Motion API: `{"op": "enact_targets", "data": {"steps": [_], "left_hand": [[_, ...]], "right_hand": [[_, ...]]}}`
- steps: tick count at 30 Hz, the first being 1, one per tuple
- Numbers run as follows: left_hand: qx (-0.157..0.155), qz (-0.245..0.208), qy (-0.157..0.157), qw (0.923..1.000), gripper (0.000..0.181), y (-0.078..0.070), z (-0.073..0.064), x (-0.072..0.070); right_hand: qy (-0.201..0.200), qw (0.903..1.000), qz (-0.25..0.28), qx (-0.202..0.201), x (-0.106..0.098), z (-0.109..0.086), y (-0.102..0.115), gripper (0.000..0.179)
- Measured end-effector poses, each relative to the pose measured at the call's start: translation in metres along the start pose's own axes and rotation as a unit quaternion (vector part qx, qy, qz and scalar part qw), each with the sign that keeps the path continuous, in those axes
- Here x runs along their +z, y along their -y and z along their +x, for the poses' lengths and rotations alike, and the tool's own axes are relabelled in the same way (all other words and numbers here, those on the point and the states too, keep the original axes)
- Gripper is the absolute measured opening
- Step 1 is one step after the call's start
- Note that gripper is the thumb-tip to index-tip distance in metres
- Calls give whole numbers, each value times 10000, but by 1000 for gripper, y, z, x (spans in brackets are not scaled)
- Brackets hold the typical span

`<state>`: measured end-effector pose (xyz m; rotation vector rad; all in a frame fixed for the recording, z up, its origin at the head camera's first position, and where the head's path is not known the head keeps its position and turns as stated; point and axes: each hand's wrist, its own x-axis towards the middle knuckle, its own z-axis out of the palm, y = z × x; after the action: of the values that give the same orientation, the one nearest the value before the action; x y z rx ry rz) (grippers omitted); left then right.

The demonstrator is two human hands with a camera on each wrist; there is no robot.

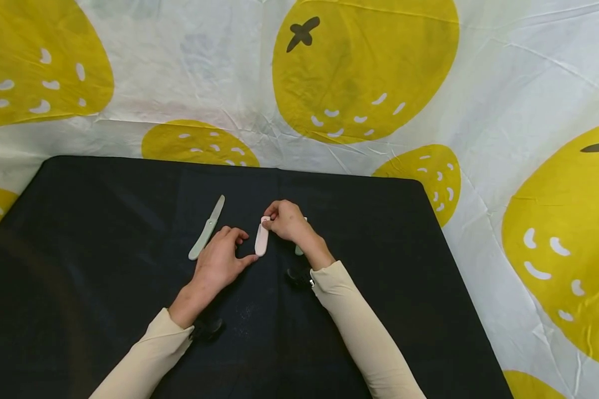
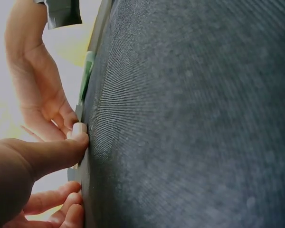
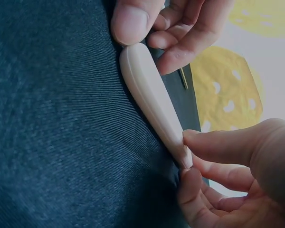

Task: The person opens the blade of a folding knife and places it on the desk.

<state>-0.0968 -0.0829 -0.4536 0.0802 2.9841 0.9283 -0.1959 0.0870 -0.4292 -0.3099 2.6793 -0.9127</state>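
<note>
A pale pink folding knife (image 1: 262, 241) lies folded on the black cloth between the hands. My right hand (image 1: 289, 221) pinches its far end between thumb and fingers, as the right wrist view also shows. At the near, rounded end, my left hand (image 1: 221, 257) touches the handle with its thumb tip, the other fingers loosely bent and apart from it. Left of that hand lies a pale green folding knife (image 1: 202, 239) with its blade swung out. Another pale green piece (image 1: 299, 251) is mostly hidden under my right wrist.
Black cloth (image 1: 379, 249) covers the table, whose far edge meets a white hanging sheet (image 1: 219, 72) printed with yellow fruit. Dark wrist cameras (image 1: 208, 329) sit under both cuffs, close over the cloth.
</note>
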Motion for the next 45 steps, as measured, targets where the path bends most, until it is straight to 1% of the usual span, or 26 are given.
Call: {"op": "enact_targets", "data": {"steps": [3,6,10,13,16,19,23,26,29,31,35,41,43,45], "left_hand": [[-14,-36,-26,10000,48,1,-1,1],[4,-60,-36,10000,46,2,-1,2],[43,-96,-39,9999,42,2,-2,2],[90,-105,-26,9999,41,1,-3,2],[120,-91,9,9999,42,1,-2,2],[85,-108,41,9999,43,1,-1,2],[88,-279,-53,9996,39,3,1,2],[191,-667,-183,9974,34,5,2,2],[273,-1179,-280,9923,33,7,4,0],[274,-1450,-325,9885,33,8,4,-2],[159,-1777,-425,9830,32,9,6,-10],[-128,-2125,-632,9750,31,11,9,-21],[-217,-2297,-703,9705,32,12,10,-23],[-332,-2530,-760,9639,31,12,10,-25]], "right_hand": [[2,9999,133,89,1,-2,-2,17],[-66,9992,382,58,0,-5,-5,17],[-181,9965,793,-187,-3,-5,-9,16],[-286,9925,1144,-333,-4,-4,-11,14],[-392,9854,1619,-363,-4,-4,-12,11],[-437,9765,2091,-294,-3,-4,-12,10],[-389,9633,2650,-187,-4,-6,-12,10],[-326,9518,3045,-164,-5,-7,-13,10],[-278,9425,3323,-239,-7,-8,-14,11],[-240,9377,3454,-292,-9,-9,-15,13],[-132,9366,3482,-368,-13,-10,-16,17],[122,9439,3234,-664,-18,-14,-19,23],[297,9459,3135,-778,-18,-16,-20,28],[498,9474,3040,-872,-18,-17,-21,31]]}}
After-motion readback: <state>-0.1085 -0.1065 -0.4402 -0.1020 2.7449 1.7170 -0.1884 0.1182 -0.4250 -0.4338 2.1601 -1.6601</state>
